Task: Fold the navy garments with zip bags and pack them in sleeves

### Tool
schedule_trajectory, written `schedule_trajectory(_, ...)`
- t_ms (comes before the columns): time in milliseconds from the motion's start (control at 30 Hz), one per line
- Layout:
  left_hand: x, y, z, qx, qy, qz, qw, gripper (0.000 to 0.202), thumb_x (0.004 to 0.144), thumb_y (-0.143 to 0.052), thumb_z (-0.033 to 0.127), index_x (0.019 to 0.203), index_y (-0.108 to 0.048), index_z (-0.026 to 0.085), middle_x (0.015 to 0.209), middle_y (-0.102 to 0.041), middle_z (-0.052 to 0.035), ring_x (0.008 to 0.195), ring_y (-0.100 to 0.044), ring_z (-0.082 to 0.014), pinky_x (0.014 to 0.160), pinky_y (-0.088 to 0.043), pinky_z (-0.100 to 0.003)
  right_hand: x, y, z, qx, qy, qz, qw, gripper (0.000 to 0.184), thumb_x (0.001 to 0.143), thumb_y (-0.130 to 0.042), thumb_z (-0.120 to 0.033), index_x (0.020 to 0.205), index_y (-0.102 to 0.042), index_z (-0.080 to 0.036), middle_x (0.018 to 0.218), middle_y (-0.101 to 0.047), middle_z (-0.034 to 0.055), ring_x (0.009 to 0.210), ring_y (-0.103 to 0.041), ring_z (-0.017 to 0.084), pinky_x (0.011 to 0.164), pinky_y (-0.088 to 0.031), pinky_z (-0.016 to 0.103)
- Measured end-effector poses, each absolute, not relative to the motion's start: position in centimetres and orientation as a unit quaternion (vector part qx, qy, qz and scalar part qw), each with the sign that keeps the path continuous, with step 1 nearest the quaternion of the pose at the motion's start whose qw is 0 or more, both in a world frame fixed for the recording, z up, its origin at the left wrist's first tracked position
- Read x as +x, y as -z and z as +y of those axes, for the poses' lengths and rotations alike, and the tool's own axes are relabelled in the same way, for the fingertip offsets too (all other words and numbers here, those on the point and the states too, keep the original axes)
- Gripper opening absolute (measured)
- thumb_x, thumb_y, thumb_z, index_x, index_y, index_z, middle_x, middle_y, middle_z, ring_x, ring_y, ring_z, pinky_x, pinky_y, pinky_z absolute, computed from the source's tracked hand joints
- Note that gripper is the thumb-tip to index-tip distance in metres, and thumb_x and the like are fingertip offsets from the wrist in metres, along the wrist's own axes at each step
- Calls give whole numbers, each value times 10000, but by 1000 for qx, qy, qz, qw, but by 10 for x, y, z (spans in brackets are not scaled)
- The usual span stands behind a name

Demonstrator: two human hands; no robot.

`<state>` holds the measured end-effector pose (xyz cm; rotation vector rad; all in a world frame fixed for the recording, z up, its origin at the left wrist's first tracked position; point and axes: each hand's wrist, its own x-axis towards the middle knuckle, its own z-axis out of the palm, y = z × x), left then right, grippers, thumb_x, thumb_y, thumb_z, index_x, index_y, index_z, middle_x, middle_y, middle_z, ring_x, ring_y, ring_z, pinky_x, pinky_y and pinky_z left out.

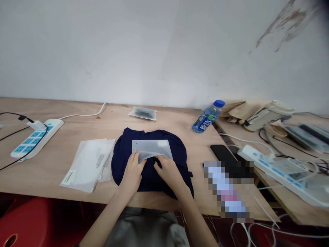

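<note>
A folded navy cloth item [151,137] lies on the wooden table in front of me. On top of it rests a small frosted plastic bag [151,145], its near edge lifted a little. My left hand [135,166] grips the bag's near left corner, the thumb close to the raised edge. At the near right edge, my right hand [166,168] has its fingers on the bag, with the thumb bent beneath them. Whatever lies under the fingertips is hidden. Several larger frosted bags [87,161] with printed labels lie flat to the left of the cloth.
Another small bag with something dark inside [143,113] lies near the wall. A tilted drink bottle [208,116] is at the back right. Phones [223,156] lie to the right. Power strips [38,137] with cables are at both sides; a red stool [25,219] stands below left.
</note>
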<state>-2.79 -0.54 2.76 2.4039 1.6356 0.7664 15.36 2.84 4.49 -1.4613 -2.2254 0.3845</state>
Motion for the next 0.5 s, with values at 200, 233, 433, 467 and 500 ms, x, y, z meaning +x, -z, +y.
schedule_trajectory(200,-30,-35,0,819,-225,525,59,700,568,-456,-137,1197,-605,133,1568,-298,-176,1483,-174,-346,1159,-313,-570,163,-47,3,-471,-67,-766,432,210,925,-488,-152,1076,-617,-219,1050,-698,68,988,-661,188,907,-521,339)
schedule_trajectory(233,-31,-36,1,821,-228,519,69,701,562,-446,-143,1187,-608,130,1577,-281,-175,1484,-171,-339,1162,-310,-565,165,-47,-3,-480,-43,-743,465,194,925,-497,-156,1061,-619,-221,1041,-697,66,984,-659,185,912,-519,337)
schedule_trajectory(433,-37,-52,0,828,-295,420,225,669,631,-364,-140,1116,-641,228,1525,-415,-49,1444,-328,-223,1159,-358,-478,172,-37,-36,-647,-15,-622,440,236,922,-531,-392,989,-630,-190,907,-668,80,770,-631,200,693,-522,331)
schedule_trajectory(467,-38,-57,-1,820,-309,402,266,627,651,-366,-125,1079,-646,237,1480,-477,-36,1421,-373,-211,1151,-373,-461,172,-34,-39,-666,-31,-612,425,291,913,-526,-445,986,-630,-183,899,-664,84,726,-620,197,661,-513,331)
schedule_trajectory(500,-39,-61,-2,809,-323,386,304,584,665,-376,-109,1049,-644,240,1435,-528,-30,1399,-410,-207,1145,-383,-451,172,-31,-41,-680,-50,-603,414,340,905,-515,-486,989,-629,-177,899,-662,88,686,-609,190,639,-505,331)
